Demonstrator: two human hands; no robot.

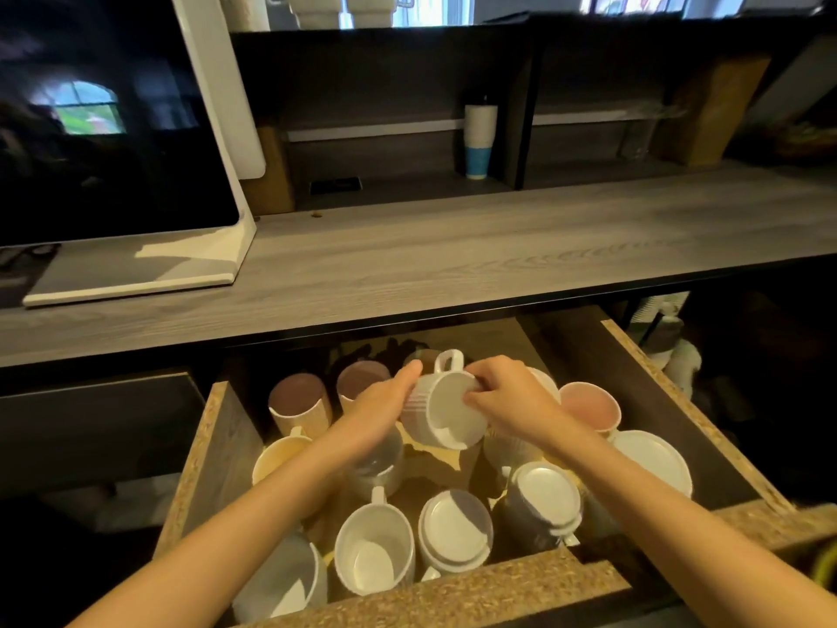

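Both hands hold one white ribbed mug above an open wooden drawer. The mug is tipped on its side, mouth toward me, handle pointing up and away. My left hand grips its left wall, fingers curled along the ribbed side. My right hand grips the right wall, fingers curled over the rim. The drawer below is packed with several mugs: some upright such as a white one, others upside down such as a mug with its base showing. My forearms hide part of the mugs beneath them.
A grey wood-grain counter runs above the drawer. A dark screen in a white frame stands at the left on it. A stack of paper cups sits on the shelf behind. A brown paper bag leans at the back right.
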